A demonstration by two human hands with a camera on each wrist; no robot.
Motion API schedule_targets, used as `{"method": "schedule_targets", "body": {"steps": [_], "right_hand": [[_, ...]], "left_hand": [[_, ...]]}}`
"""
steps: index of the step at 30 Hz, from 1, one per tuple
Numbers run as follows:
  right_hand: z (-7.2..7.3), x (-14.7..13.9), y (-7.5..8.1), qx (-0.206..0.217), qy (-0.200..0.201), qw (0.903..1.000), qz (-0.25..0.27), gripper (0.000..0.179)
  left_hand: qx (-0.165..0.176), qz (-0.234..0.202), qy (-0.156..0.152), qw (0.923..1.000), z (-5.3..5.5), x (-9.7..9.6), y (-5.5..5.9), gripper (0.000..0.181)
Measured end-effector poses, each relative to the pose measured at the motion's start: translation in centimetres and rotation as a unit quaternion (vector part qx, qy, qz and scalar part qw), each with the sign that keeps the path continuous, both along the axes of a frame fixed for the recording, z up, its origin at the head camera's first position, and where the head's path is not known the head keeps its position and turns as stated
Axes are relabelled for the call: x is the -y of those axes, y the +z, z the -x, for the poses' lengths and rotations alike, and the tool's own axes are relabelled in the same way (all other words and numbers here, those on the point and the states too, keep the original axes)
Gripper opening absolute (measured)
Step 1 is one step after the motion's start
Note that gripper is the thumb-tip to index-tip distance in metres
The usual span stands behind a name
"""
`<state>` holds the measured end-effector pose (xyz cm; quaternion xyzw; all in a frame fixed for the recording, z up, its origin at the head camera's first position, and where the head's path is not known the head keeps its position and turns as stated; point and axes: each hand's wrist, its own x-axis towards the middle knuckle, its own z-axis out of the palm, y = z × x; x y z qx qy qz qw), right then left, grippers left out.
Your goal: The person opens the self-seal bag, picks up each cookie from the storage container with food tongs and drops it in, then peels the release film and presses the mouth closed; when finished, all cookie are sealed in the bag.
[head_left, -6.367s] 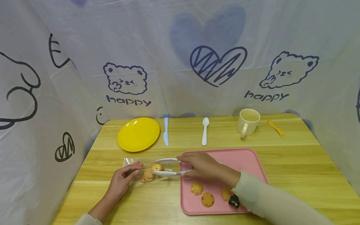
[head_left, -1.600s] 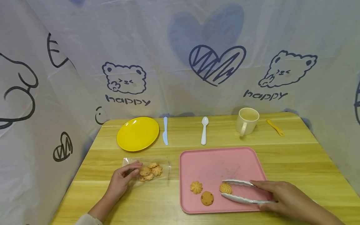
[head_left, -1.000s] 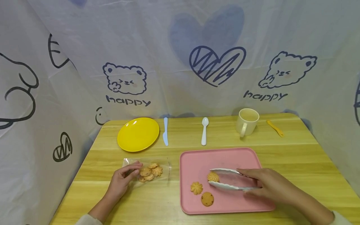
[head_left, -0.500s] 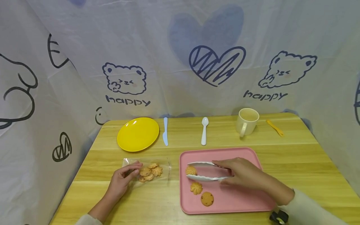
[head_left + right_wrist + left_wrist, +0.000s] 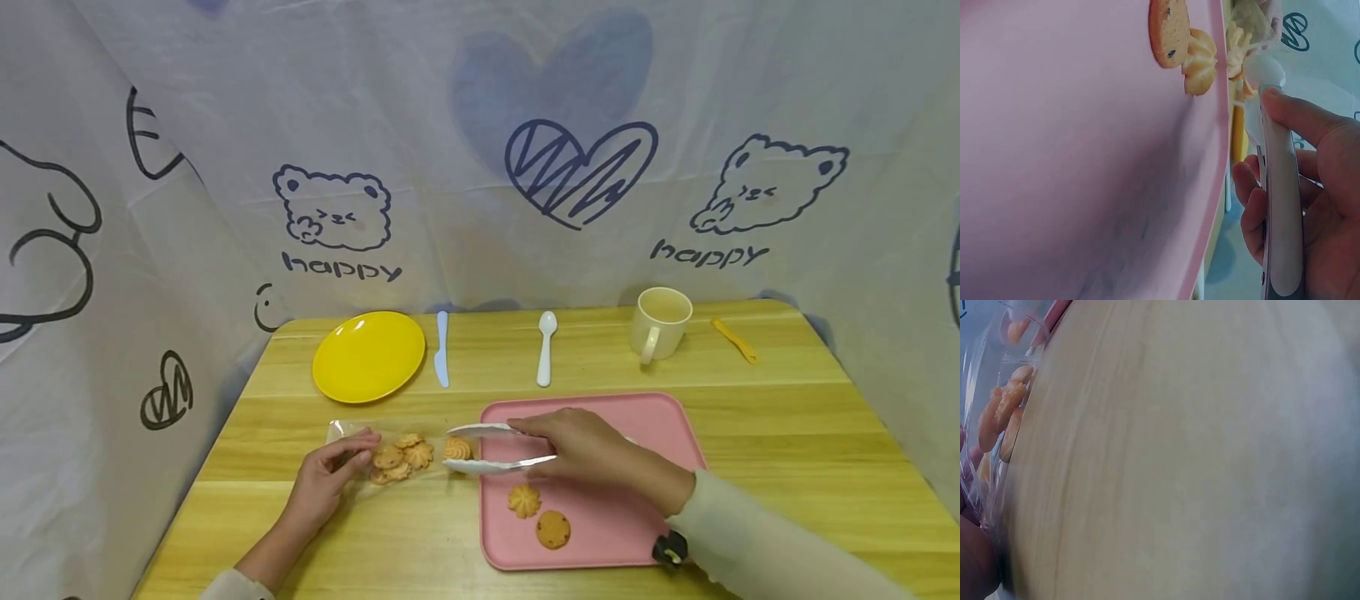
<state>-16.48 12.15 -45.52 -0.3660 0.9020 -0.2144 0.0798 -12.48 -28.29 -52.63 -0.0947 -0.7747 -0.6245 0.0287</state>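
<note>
My left hand point(image 5: 318, 487) pinches a clear plastic bag point(image 5: 342, 430) lying at the table's left side. Several cookies point(image 5: 401, 460) are inside it, seen side-on in the left wrist view. My right hand point(image 5: 588, 446) grips white-tipped tongs point(image 5: 491, 467), with a swirl cookie point(image 5: 458, 448) between their tips. That cookie is at the bag's right-hand mouth; whether it is inside the plastic cannot be told. On the pink tray point(image 5: 615, 533) lie a flower-shaped cookie point(image 5: 523, 501) and a round chip cookie point(image 5: 553, 530), both also visible in the right wrist view.
Along the back of the wooden table point(image 5: 480, 367) are a yellow plate point(image 5: 369, 357), a pale blue knife point(image 5: 442, 350), a white spoon point(image 5: 546, 348), a cream mug point(image 5: 661, 323) and a small orange utensil point(image 5: 734, 340). A printed cloth point(image 5: 465, 167) hangs behind.
My right hand has picked the swirl cookie off the tray's right part with the tongs and carried it left to the bag's mouth. My left hand has stayed at the bag.
</note>
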Motion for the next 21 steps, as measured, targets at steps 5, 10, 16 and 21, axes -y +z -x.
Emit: {"method": "schedule_targets", "body": {"steps": [5, 10, 16, 21], "right_hand": [[0.7, 1.9, -0.3, -0.004, 0.000, 1.0000, 0.001, 0.063], [1.1, 3.3, -0.5, -0.014, 0.012, 0.9998, 0.004, 0.064], [1.1, 4.8, -0.3, -0.023, 0.021, 0.9994, 0.011, 0.065], [1.2, 5.9, -0.4, -0.023, 0.026, 0.9994, 0.005, 0.068]], "left_hand": [[-0.002, 0.003, 0.001, 1.0000, 0.0, 0.0, 0.0, 0.025], [-0.001, 0.006, 0.003, 1.0000, 0.0, -0.1, 0.1, 0.025], [0.002, 0.008, 0.009, 0.9999, 0.0, -0.1, 0.1, 0.024], [-0.002, 0.004, 0.007, 1.0000, 0.0, -0.1, 0.1, 0.023]]}}
